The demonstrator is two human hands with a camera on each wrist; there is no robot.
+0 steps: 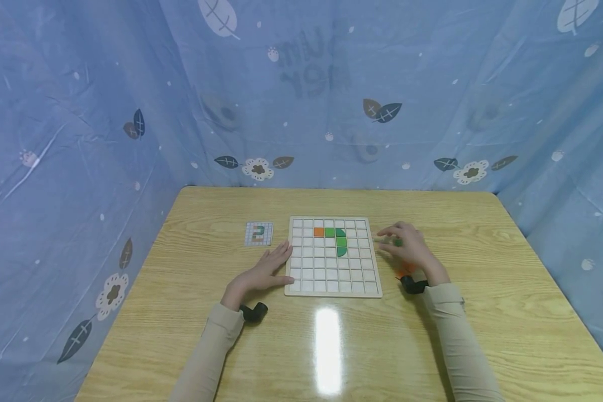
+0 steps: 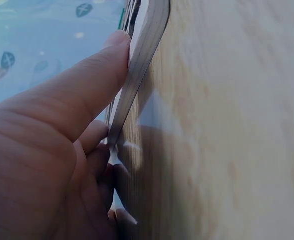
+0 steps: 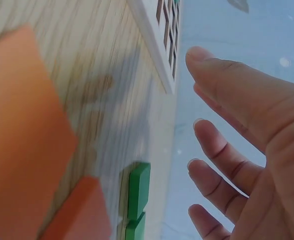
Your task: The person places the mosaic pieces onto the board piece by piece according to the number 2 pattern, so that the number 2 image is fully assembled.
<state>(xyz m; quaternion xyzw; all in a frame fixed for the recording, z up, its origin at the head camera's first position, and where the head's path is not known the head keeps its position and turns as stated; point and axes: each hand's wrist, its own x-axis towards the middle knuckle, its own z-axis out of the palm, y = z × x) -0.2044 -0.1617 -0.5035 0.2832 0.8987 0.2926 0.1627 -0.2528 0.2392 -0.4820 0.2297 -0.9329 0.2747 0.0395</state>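
Observation:
A white grid board [image 1: 331,274] with a pale wooden rim lies on the table. In its upper cells sit an orange square [image 1: 319,231], green squares [image 1: 341,242] and dark green rounded pieces [image 1: 341,252], forming a hook shape. My left hand [image 1: 261,272] rests at the board's left edge, thumb and fingers extended; the left wrist view shows the thumb [image 2: 86,82] against the rim. Right of the board, my right hand [image 1: 411,245] hovers with fingers apart, holding nothing. Beneath it lie loose green pieces [image 3: 139,192] and orange pieces [image 3: 24,135], partly hidden in the head view.
A small card [image 1: 258,233] with a gridded, coloured figure like a 2 lies left of the board. Black wrist cameras [image 1: 253,312] are strapped to both wrists. Blue patterned curtain [image 1: 301,111] surrounds the wooden table [image 1: 221,357] at the back and sides.

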